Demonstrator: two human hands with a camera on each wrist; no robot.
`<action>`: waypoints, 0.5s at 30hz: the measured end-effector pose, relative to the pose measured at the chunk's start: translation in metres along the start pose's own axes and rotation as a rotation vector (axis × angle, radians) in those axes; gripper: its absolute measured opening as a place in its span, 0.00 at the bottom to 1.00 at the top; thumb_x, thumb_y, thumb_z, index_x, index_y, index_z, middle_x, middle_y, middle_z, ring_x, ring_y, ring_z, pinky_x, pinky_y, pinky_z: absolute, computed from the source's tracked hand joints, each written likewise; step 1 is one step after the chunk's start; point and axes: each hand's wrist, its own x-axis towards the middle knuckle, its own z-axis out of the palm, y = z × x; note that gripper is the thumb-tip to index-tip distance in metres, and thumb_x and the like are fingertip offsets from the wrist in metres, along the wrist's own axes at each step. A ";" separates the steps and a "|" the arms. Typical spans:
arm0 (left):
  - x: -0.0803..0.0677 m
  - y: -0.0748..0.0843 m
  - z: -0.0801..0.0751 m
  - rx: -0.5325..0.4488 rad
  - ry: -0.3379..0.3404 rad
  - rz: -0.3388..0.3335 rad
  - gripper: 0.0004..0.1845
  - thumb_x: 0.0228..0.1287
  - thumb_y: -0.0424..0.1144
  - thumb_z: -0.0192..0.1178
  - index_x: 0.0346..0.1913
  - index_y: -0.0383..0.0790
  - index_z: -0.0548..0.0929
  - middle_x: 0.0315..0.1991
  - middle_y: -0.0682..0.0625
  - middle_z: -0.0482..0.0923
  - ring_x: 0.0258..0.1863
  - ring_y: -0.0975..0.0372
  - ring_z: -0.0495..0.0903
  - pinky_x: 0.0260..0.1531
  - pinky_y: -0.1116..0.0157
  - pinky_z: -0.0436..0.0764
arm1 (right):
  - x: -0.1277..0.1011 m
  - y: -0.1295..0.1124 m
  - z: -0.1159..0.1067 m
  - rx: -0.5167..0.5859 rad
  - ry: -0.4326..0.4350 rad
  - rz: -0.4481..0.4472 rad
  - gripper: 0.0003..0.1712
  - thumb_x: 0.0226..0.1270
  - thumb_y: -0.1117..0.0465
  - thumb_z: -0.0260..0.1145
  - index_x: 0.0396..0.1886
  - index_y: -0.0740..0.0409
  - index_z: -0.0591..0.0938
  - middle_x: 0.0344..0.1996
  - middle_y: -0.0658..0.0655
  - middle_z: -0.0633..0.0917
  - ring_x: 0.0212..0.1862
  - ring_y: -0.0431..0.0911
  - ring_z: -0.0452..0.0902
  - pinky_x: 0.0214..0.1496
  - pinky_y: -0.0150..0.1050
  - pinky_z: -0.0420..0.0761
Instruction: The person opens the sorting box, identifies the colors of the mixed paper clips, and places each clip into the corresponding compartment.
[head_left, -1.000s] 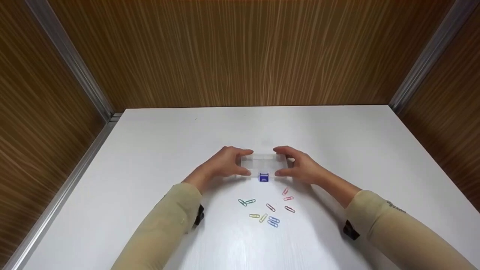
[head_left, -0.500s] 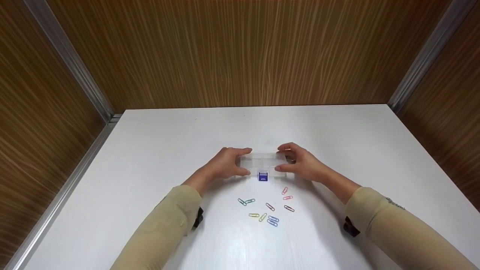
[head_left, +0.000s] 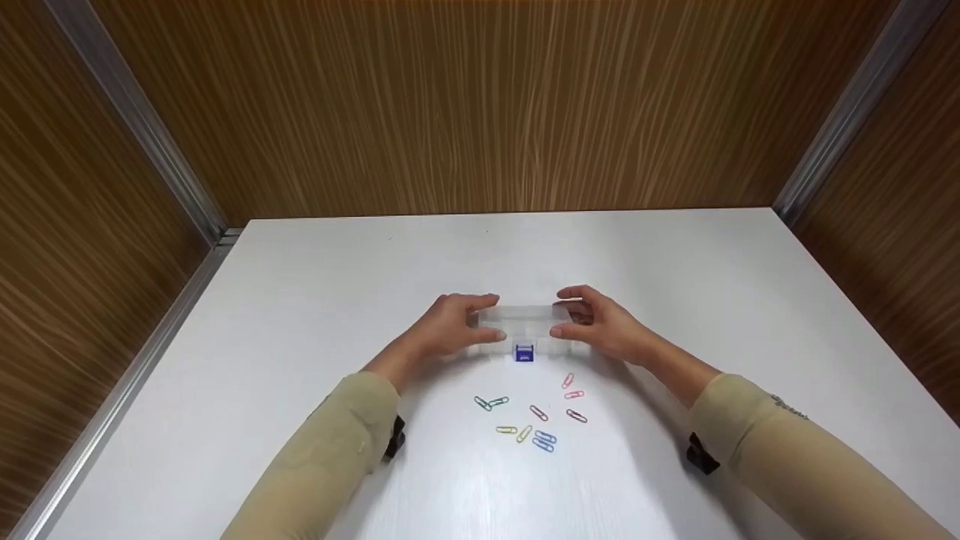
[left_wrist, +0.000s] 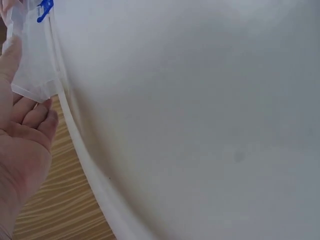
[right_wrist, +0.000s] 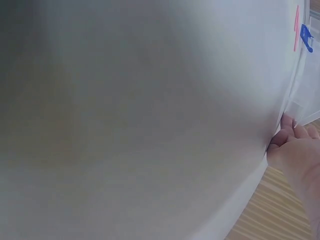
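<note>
A clear plastic box [head_left: 529, 326] with a blue latch [head_left: 524, 352] on its near side sits between my hands on the white table. My left hand [head_left: 454, 326] grips its left end, thumb at the near upper edge and fingers toward the far side. At the right end my right hand [head_left: 604, 324] holds it likewise, with some fingers bent behind the far corner. The left wrist view catches the same box [left_wrist: 37, 60] between thumb and fingers. In the right wrist view, fingers touch the box [right_wrist: 305, 92] low at its corner; the thumb there is hard to make out.
Several paper clips lie loose on the near side of the box: green clips [head_left: 491, 403], pink clips [head_left: 573, 394], red clips [head_left: 538, 413], yellow clips [head_left: 506, 430] and blue clips [head_left: 544, 441]. A wood-grain panel [head_left: 495, 105] stands behind the white table [head_left: 337, 262], with more panels at both sides.
Both thumbs have shifted up from the box's near side to its upper edge. My right fingers have bent and moved slightly outward. The box and clips stay in place.
</note>
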 end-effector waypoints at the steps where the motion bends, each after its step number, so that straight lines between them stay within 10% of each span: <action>1: 0.000 0.000 0.000 -0.005 0.004 -0.002 0.39 0.67 0.52 0.75 0.77 0.46 0.75 0.76 0.52 0.72 0.77 0.56 0.68 0.75 0.57 0.65 | 0.000 0.000 0.000 -0.002 -0.003 -0.001 0.46 0.69 0.50 0.78 0.79 0.56 0.67 0.74 0.62 0.75 0.76 0.58 0.69 0.77 0.57 0.65; 15: 0.001 0.000 -0.006 -0.161 0.107 0.006 0.34 0.79 0.59 0.60 0.76 0.42 0.75 0.74 0.51 0.75 0.73 0.55 0.73 0.72 0.55 0.70 | -0.001 0.001 -0.001 -0.040 0.007 0.011 0.51 0.66 0.55 0.81 0.82 0.53 0.64 0.74 0.61 0.75 0.76 0.57 0.68 0.78 0.55 0.63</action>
